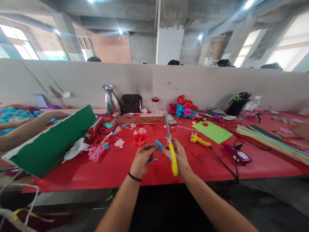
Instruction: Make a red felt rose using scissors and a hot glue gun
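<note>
My left hand (142,158) pinches a small blue paper piece (158,145) above the near edge of the red table (116,167). My right hand (177,157) is closed around yellow-handled scissors (172,151). Their blades point up and away, and the fingertips touch the same blue piece. A curl of blue paper (153,159) hangs just below the two hands. A red paper flower (138,139) lies on the table just beyond my left hand.
A green paper sheet (51,141) is held up at left by another person's arm (26,129). A yellow glue gun (199,139), light green sheet (212,131), purple device with cables (238,154), paper-flower bunch (183,108), silver vase (111,100) and paper scraps lie around.
</note>
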### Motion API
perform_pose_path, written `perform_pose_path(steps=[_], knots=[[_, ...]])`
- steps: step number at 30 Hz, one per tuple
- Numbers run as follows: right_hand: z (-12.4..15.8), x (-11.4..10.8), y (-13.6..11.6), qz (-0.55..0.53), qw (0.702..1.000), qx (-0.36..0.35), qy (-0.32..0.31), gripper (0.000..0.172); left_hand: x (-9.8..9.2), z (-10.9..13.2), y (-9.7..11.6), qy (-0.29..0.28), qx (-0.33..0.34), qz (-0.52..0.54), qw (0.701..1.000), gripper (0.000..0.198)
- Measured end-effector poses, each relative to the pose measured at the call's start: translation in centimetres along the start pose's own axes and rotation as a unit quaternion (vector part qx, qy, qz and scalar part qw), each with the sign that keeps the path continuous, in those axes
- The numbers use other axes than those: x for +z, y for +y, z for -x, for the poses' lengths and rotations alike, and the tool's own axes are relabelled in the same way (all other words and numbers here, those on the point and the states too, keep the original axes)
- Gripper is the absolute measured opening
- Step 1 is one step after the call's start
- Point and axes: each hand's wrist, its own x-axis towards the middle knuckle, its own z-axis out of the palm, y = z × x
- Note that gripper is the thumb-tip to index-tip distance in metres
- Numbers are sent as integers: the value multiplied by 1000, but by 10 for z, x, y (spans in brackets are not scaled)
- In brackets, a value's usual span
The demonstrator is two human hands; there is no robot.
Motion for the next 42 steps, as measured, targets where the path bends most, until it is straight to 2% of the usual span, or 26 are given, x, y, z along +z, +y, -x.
perform_pose_path(steps=[5,9,16,18,22,32,42], knots=[[0,1,4,-40,999,23,-5,45,0,2,-1,15,-11,4,1000,19],[2,-4,3,20,999,36,-14,49,-4,-1,7,11,-9,0,1000,22],[24,-39,-7,214,962,107,-128,68,-12,-12,33,57,37,-3,998,29],[29,-47,-7,237,952,88,-171,66,-11,-13,37,54,47,-12,997,27],[33,-53,-3,244,939,43,-237,50,-8,-13,37,52,48,-30,997,24],[28,-42,1,254,942,16,-221,49,-6,-14,36,44,42,-37,997,21],[22,-43,7,276,939,1,-207,49,-7,-17,34,47,47,-43,997,22]])
